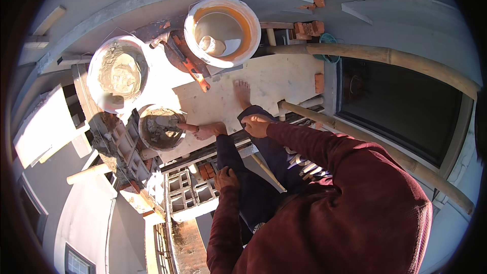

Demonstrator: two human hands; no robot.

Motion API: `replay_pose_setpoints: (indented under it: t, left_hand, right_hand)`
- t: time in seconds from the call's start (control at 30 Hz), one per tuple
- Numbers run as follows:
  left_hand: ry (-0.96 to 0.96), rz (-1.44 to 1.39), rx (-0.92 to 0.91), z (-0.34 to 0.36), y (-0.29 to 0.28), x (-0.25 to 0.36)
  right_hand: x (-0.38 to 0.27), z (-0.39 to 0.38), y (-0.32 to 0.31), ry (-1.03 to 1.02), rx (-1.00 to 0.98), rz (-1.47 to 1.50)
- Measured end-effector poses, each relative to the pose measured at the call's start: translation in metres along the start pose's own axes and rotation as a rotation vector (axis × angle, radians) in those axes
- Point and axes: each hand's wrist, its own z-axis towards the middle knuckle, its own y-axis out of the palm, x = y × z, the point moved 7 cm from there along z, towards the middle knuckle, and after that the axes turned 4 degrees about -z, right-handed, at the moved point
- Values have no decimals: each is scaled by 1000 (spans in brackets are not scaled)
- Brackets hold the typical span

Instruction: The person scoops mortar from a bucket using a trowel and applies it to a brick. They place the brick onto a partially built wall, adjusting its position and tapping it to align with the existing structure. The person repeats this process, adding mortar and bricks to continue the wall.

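My right hand (256, 125) is at the right leg of my dark trousers (264, 144), its fingers curled against the cloth. Lower down, my left hand (226, 178) rests against the left trouser leg with loosely bent fingers and no tool in it. Near my bare left foot stands a small bucket (143, 139) of grey mortar. A trowel (188, 127) lies in it, its wooden handle over the rim toward my foot. Farther left is a big white bucket (95, 89) filled with mortar (124, 73).
A white bucket (255, 33) holds cloudy water and a pale scoop-like thing. Beside it lies an orange-handled tool (190, 66). My feet are on a pale board (284, 73). Bamboo poles (385, 56) cross the right side. Hollow blocks (180, 190) and bricks (308, 29) lie around.
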Motion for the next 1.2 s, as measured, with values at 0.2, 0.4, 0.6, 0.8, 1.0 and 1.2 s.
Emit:
replay_pose_setpoints:
  t: [0.2, 0.4, 0.6, 0.8, 1.0, 1.2]
  left_hand:
    - [186, 273, -183, 6, -70, 50]
    - [665, 226, -332, 13, -84, 289]
    - [963, 202, -471, -55, -28, 591]
    - [1562, 146, -210, -140, 75, 789]
    - [1453, -162, -388, -91, 130, 847]
    - [1588, 554, -163, -100, 101, 829]
  right_hand:
    - [148, -122, -50, 481, 34, 202]
    - [228, -189, 27, 435, -190, 81]
    - [240, -176, -23, 690, 181, 621]
    - [300, -186, -87, 600, 236, 175]
    - [447, -236, -128, 1035, 549, 840]
    - [632, -189, 0, 1236, 486, 1235]
